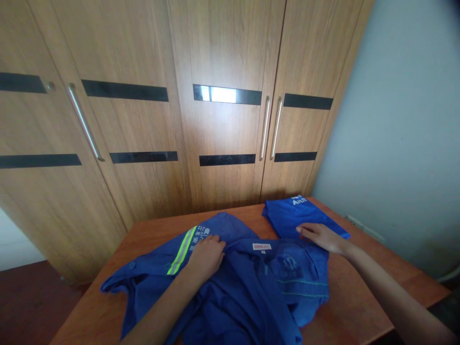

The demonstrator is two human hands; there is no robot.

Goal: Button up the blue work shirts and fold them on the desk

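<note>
A blue work jacket (237, 282) lies spread and rumpled on the table, with a white collar label, a reflective yellow-green stripe and white lettering on one side. My left hand (207, 254) is closed on its cloth beside the lettering. At the jacket's right shoulder, my right hand (319, 236) has its fingers curled and pinched at the cloth edge; the fingertips are partly hidden. Just behind that hand is a folded brighter blue cloth item (287, 213) with white letters.
The reddish-brown wooden table (354, 292) carries both blue items. Behind it stands a tall wooden wardrobe (223, 187) with metal handles and dark strips. A pale wall (402, 143) rises at the right.
</note>
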